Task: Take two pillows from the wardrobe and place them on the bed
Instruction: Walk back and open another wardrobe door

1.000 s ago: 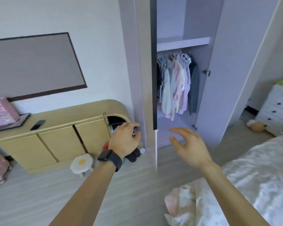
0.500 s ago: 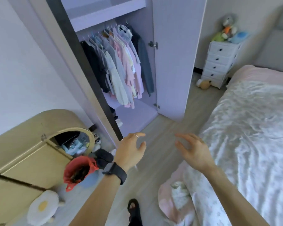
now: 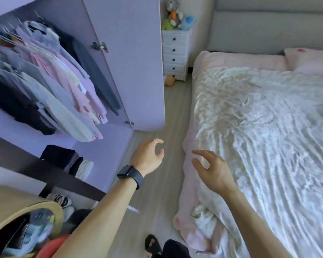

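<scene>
**Both hands empty in the aisle between wardrobe and bed**

At 9 o'clock the wardrobe (image 3: 104, 146) stands open. Its hanging clothes (image 3: 50, 86) fill the rail and a folded stack (image 3: 63, 159) sits on its floor below them. No pillow shows in this compartment. If the pillows are stored here, they are probably on a shelf above the frame or behind the dark panel at 8 o'clock. The door (image 3: 131, 62) at 11 o'clock is swung fully out toward the aisle, which leaves the opening free for something bulky to come through.

At 6 o'clock the left hand (image 3: 147, 157), with a watch (image 3: 130, 174) on its wrist, hangs over the floor just off the wardrobe's corner. Its fingers are loosely curved and hold nothing. Just right of it, the right hand (image 3: 213, 170) hovers above the near edge of the bed (image 3: 190, 183). Its fingers are spread and relaxed, also empty, and they do not appear to touch the fabric. The two hands face each other with a gap between them, which looks like readiness to take a soft, wide load with both.

From 3 o'clock upward a crinkled white quilt (image 3: 259, 136) covers the mattress. At 1 o'clock, against the headboard (image 3: 268, 30), lies a pink pillow (image 3: 309, 61). I cannot tell whether it counts as one of the two. The rest of the bed's head is bare, so fetching from the wardrobe seems to be the step in hand.
</scene>
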`<state>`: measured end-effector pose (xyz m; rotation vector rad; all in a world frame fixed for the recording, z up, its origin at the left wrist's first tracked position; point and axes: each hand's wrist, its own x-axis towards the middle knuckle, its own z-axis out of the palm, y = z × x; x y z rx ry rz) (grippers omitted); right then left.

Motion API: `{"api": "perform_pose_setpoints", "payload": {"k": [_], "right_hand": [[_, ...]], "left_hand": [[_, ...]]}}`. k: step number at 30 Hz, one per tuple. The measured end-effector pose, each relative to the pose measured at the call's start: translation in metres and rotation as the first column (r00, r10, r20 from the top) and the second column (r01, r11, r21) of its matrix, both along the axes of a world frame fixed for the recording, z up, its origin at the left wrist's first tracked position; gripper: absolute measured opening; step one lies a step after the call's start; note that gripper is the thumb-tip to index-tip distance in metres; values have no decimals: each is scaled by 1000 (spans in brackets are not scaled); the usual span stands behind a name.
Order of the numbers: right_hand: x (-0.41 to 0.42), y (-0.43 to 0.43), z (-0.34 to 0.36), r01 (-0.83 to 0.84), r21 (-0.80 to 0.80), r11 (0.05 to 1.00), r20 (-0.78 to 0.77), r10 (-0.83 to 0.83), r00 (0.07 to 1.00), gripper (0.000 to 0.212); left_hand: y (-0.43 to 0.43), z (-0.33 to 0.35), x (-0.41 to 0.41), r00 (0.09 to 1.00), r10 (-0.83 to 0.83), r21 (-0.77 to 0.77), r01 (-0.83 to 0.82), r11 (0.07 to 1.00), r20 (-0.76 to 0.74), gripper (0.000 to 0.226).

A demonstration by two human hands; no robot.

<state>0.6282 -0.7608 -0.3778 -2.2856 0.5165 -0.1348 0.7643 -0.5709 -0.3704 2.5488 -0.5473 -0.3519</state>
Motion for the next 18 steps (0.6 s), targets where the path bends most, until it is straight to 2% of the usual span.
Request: {"api": "perform_pose_setpoints", "payload": {"k": [10, 18], "right_hand": [[57, -41, -27, 162, 44, 986, -65, -159, 985, 33], [188, -140, -28, 166, -5, 986, -54, -166, 985, 34]], "left_hand": [[-78, -38, 93, 992, -125, -4, 125, 992, -32, 36], [-164, -46, 218, 993, -121, -3, 121, 993, 1, 36]]}}
